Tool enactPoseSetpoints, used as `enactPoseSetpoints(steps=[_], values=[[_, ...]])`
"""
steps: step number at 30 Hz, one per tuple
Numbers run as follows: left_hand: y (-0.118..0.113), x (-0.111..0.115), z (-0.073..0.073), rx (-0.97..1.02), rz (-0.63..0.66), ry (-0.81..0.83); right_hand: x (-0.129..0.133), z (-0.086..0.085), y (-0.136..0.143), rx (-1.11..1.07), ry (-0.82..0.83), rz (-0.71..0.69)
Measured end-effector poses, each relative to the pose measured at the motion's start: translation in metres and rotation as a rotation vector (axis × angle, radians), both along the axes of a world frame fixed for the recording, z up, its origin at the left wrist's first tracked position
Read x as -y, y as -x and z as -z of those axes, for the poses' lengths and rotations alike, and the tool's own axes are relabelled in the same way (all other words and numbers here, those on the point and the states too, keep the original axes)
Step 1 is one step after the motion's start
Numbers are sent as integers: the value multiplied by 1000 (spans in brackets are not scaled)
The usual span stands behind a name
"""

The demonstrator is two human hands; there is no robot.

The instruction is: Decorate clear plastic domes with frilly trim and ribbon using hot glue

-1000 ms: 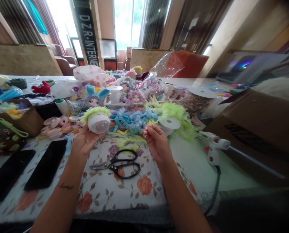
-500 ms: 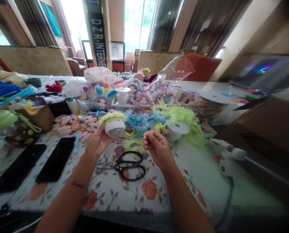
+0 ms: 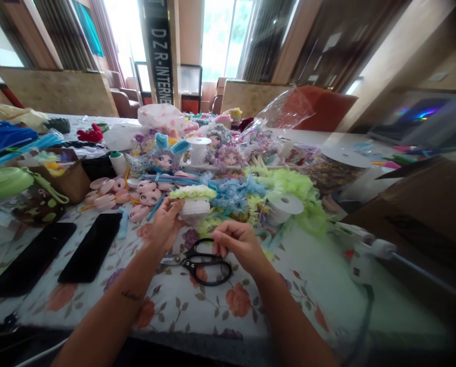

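Note:
My left hand (image 3: 167,224) is closed around a white cup-shaped piece (image 3: 194,208) with a ruffled yellow-green trim (image 3: 193,192) along its top. The piece is held above the flowered tablecloth, tilted slightly. My right hand (image 3: 237,241) hovers just right of it, fingers curled and pressed together; whatever they pinch, if anything, is too small to make out. Below lie black-handled scissors (image 3: 192,264), their handle loops under my right fingertips. Yellow-green ruffled ribbon (image 3: 289,188) and blue ruffled ribbon (image 3: 230,193) are heaped behind, beside a white spool (image 3: 285,205).
Two black phones (image 3: 92,248) rest on the left. Behind them are pink doll faces (image 3: 147,196) and a brown box (image 3: 69,176). A doll head with blue ears (image 3: 165,159) stands mid-table. At right are a glue gun (image 3: 365,255) and a cardboard box (image 3: 434,204).
My left hand has moved right and turned the cup-shaped piece, so its trim now runs along the top. My right hand has come left and down, over the scissors' handles.

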State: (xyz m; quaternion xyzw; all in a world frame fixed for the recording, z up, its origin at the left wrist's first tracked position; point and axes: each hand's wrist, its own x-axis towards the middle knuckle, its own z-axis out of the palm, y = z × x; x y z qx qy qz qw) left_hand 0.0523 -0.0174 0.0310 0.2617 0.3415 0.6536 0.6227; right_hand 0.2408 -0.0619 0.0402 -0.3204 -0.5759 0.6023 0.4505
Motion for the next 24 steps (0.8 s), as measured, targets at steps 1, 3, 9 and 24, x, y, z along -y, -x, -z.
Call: enactPoseSetpoints(steps=[1,3,9,24], values=[[-1,1,0,-6,2,-2,-2,1,0,-8,-20,93],[-4,2,1,-25,16,-7,-7,5,1,-3,-42,281],[-13,11,1,-90,59,-39,-17,18,8,151,29,546],[-28,30,-6,-135,180,-120,-16,15,13,-103,248,412]])
